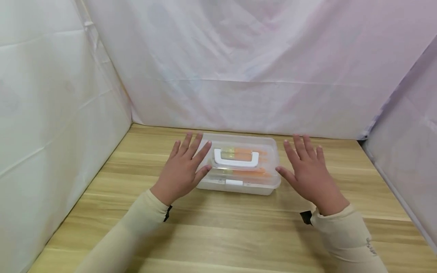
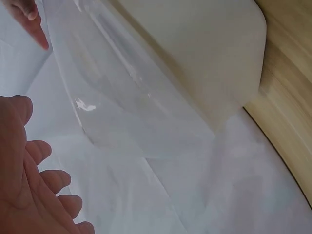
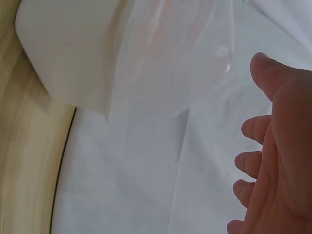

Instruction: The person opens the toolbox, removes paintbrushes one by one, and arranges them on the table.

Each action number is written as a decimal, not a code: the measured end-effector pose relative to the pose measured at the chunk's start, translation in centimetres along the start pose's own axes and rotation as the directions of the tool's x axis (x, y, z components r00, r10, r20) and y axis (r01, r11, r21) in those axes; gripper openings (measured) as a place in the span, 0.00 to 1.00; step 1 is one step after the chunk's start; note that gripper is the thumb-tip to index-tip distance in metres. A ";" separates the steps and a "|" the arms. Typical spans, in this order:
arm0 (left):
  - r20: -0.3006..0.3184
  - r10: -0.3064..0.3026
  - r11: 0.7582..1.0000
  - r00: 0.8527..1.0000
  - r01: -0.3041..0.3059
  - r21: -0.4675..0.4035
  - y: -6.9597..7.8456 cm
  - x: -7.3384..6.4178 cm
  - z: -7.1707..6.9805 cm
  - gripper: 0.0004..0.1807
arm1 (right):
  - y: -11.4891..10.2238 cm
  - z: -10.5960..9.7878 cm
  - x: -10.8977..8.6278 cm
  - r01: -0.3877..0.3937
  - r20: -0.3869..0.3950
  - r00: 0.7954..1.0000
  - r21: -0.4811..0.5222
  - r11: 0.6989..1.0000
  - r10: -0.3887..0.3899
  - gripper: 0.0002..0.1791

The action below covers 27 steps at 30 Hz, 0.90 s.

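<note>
A clear plastic storage box (image 1: 235, 185) with a white carry handle (image 1: 236, 162) and a white front latch (image 1: 234, 182) stands on the wooden table, its lid down. Orange and yellow items show through the lid. My left hand (image 1: 182, 167), fingers spread, overlaps the box's left end in the head view. Off the right end is my right hand (image 1: 308, 172), also spread, its thumb tip at the box's edge in that view. Both hands hold nothing. In the wrist views, the box's side (image 2: 214, 58) and clear lid (image 3: 170, 58) appear beside the fingers.
White cloth walls (image 1: 239, 102) enclose the wood-grain table (image 1: 225, 235) at the back, left (image 1: 61, 98) and right. The box stands close to the back cloth. Each sleeve has a black piece at its cuff, such as the strap (image 1: 306, 217) by the right wrist.
</note>
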<state>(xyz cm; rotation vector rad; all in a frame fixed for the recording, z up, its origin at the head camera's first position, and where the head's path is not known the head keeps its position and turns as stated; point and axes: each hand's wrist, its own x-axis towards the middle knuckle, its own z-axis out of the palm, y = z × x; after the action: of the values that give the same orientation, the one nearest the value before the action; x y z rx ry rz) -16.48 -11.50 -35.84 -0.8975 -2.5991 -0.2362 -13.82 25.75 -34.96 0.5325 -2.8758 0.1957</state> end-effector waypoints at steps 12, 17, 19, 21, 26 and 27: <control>-0.028 0.223 0.944 0.974 -0.208 0.256 2.5 0.7 2.1 0.39 | -4.0 2.3 1.7 0.248 -0.093 0.960 -0.149 0.957 -0.263 0.48; -0.040 0.271 0.928 0.962 -0.250 0.275 3.4 1.1 3.2 0.39 | -4.9 3.6 2.2 0.302 -0.152 0.931 -0.196 0.933 -0.333 0.46; -0.040 0.275 0.925 0.961 -0.253 0.284 3.7 1.2 3.7 0.39 | -5.2 4.1 2.2 0.307 -0.170 0.923 -0.211 0.928 -0.344 0.46; -0.036 0.277 0.919 0.960 -0.254 0.300 3.8 1.2 4.0 0.39 | -5.4 4.5 2.3 0.313 -0.186 0.916 -0.220 0.924 -0.354 0.45; -0.002 0.269 0.918 0.963 -0.256 0.302 4.0 1.2 4.8 0.39 | -5.4 5.2 2.3 0.314 -0.202 0.910 -0.232 0.921 -0.362 0.43; 0.000 0.266 0.919 0.964 -0.253 0.301 3.9 1.2 4.9 0.40 | -5.4 5.3 2.2 0.310 -0.194 0.913 -0.240 0.920 -0.358 0.43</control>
<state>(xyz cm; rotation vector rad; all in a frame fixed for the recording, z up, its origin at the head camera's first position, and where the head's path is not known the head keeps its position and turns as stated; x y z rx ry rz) -16.35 -6.39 -39.72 -1.0947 -2.3573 0.2045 -14.83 19.13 -39.08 0.8849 -2.4880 -0.0883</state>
